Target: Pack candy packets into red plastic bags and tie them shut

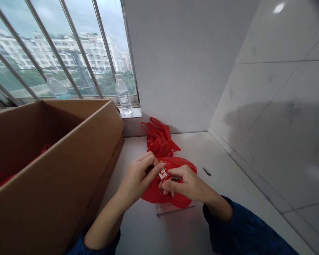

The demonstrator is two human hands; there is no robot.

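Note:
A small red packet point(164, 174) with pale printed characters is held over an open red plastic bag point(184, 163) on the white surface. The thumb and fingertips of my left hand point(142, 173) are closed on its upper left edge. From the other side, my right hand point(187, 182) grips its right edge between thumb and fingers. Small patterned red pieces point(161, 189) show just beneath it, partly covered by my right fingers. Under the bag's near edge, a flat pale booklet or box point(172, 209) sticks out.
Behind the open bag lies a crumpled red bag with handles point(161, 140). A small black object point(206, 171) rests to the right. On the left stands a large cardboard box point(95, 141) with red material inside. A clear water bottle point(123, 95) is on the windowsill, and a tiled wall borders the right.

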